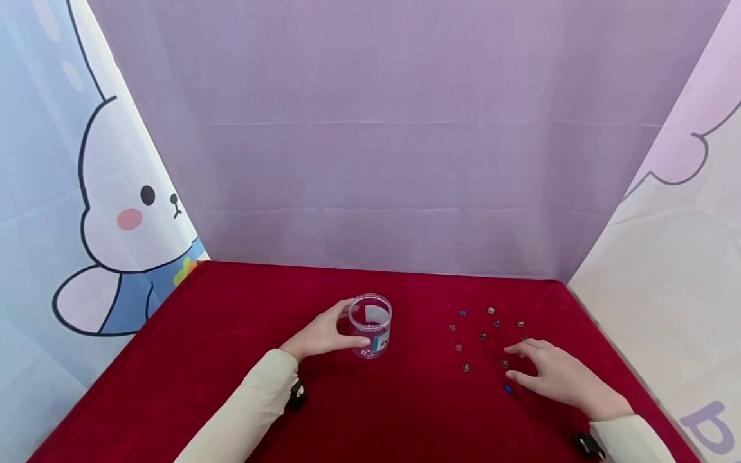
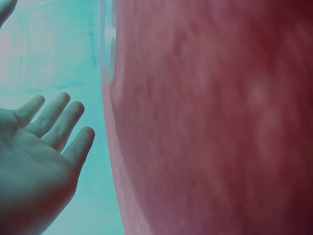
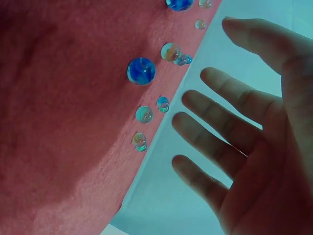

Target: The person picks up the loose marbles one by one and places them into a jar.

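Note:
A clear plastic jar without a lid stands upright on the red cloth, a printed label on its side. My left hand holds it from the left, thumb across the front and fingers around the far side. In the left wrist view, part of the jar's clear wall shows beyond the fingers. My right hand hovers over the right-hand marbles, thumb and fingers apart with nothing between them. A blue marble lies close to its thumb tip. The right wrist view shows a large blue swirled marble off the fingertips.
Several glass marbles lie scattered right of the jar, among them a dark one and a pale one. Red cloth covers the table. A purple curtain hangs behind it, with printed curtains at both sides.

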`<state>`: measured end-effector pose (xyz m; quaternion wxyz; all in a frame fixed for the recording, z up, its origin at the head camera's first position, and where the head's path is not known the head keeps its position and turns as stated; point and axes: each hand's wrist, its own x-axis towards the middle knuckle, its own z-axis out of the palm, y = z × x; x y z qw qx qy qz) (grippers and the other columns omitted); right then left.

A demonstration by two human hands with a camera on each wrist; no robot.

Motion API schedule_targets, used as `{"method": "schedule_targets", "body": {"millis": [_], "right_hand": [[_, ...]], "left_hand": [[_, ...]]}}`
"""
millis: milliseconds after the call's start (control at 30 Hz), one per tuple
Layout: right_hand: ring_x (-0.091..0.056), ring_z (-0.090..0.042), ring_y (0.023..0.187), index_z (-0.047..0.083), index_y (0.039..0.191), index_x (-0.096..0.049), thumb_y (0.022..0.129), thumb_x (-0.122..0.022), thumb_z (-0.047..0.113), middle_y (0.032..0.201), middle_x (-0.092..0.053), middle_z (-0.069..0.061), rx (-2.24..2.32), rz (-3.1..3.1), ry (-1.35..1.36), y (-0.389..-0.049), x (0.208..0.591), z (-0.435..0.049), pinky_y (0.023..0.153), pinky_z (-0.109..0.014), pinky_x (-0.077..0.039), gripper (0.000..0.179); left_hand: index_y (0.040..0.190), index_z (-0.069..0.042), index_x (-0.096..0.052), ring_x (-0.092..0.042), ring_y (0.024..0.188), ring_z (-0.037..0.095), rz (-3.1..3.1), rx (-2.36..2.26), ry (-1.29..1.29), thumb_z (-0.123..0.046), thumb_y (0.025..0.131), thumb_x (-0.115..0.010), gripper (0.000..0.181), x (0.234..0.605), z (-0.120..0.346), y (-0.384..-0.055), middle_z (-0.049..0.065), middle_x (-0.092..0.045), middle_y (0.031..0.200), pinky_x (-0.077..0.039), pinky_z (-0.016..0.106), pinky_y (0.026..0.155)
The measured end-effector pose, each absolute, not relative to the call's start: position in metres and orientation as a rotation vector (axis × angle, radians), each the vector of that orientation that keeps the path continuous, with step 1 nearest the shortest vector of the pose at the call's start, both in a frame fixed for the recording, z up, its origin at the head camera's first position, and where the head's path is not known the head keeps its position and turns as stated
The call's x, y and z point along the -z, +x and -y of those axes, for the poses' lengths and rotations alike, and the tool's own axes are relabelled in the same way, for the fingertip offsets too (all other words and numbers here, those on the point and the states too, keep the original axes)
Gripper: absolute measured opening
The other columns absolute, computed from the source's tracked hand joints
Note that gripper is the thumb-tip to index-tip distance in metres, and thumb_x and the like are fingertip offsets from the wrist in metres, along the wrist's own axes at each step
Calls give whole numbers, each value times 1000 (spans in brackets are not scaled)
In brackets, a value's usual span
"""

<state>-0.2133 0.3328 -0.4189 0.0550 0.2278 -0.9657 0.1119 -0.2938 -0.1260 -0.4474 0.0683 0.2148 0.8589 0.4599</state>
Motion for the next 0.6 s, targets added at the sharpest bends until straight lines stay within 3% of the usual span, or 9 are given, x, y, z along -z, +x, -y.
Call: {"method": "schedule_targets", "body": {"millis": [600], "right_hand": [[-63, -14, 81, 10, 100, -73, 83, -81, 22, 94, -67, 5, -453, 2990, 811, -209, 419, -342, 71, -32, -56, 23]], "left_hand": [[152, -17, -33, -45, 131, 29, -2433, -1524, 653, -39, 80, -85, 91, 451, 113, -297, 7, -49, 141, -48, 51, 99]]}}
